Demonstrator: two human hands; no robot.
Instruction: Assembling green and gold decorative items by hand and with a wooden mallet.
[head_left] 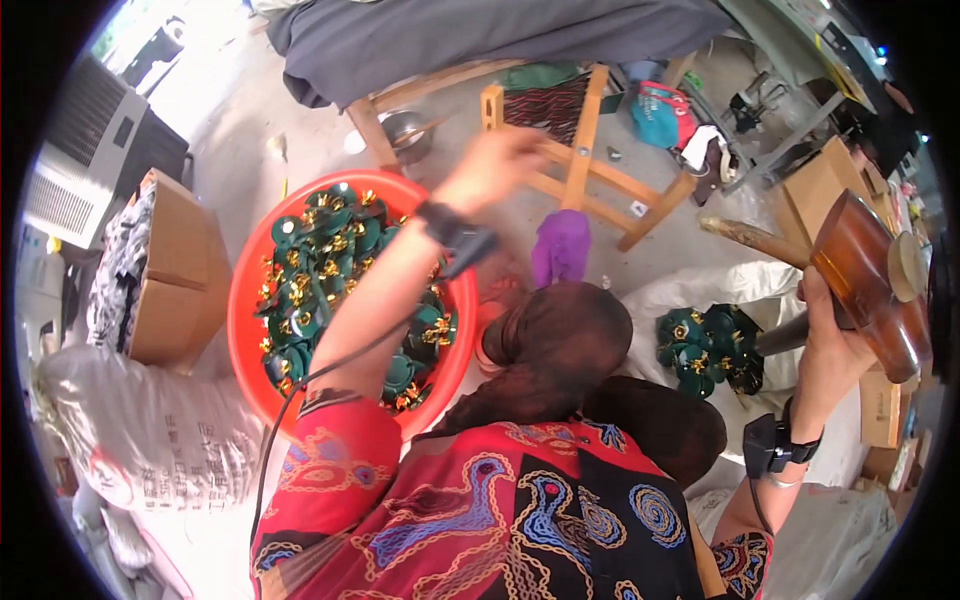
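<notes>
My left hand (505,160) reaches over the far side of the red basin (240,315), close to a wooden frame (585,150). Motion smears its fingers. Green disc-shaped pieces with gold, flower-like centres (325,265) fill the basin. On the right, my right hand (832,345) is closed round a glossy brown wooden piece (868,280) with round peg-like legs, perhaps a small stool. One pale leg (755,238) points left and a dark one (785,335) points down-left. More of the green pieces (705,350) lie below it on a white sack (690,295).
Cardboard boxes stand at left (175,275) and right (815,185). A stuffed woven sack (160,430) is at lower left. Ahead are a metal pot (412,135), a purple cloth (562,245) and a table under a grey cover (480,40). A cable (290,400) crosses my left arm.
</notes>
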